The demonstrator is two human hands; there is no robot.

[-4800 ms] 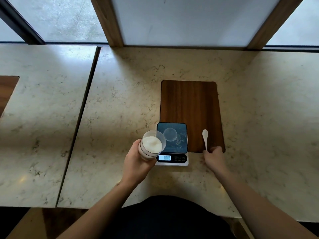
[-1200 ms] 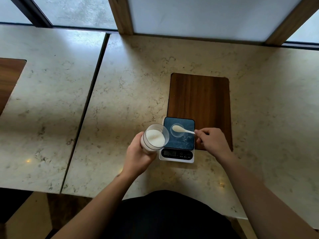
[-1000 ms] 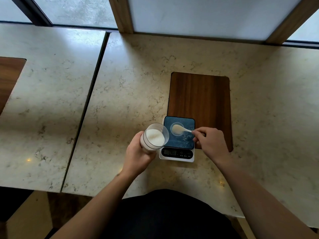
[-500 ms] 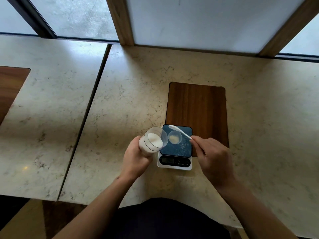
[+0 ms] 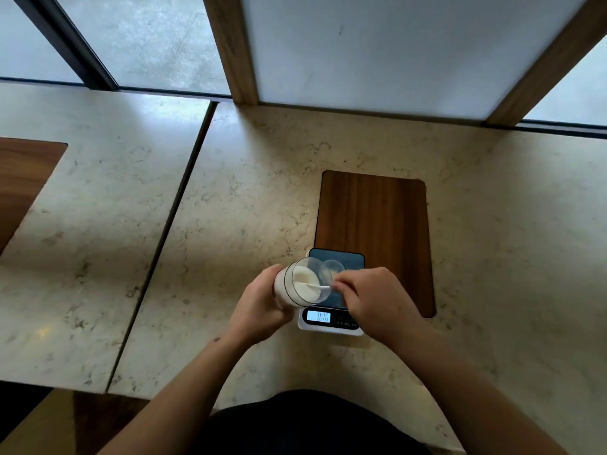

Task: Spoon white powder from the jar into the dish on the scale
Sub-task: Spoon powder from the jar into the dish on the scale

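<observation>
1. While the left hand (image 5: 259, 307) wraps the clear jar (image 5: 295, 285) just below frame centre, its mouth tilts right, over the scale (image 5: 331, 318).
2. Right hand (image 5: 374, 300) fingers pinch the white spoon (image 5: 315, 285); its bowl sits in the jar's white powder (image 5: 303, 279).
3. Dish (image 5: 333, 267) on the scale platform, just right of the jar, partly hidden by the right hand.
4. Scale display is lit; digits unreadable.
</observation>
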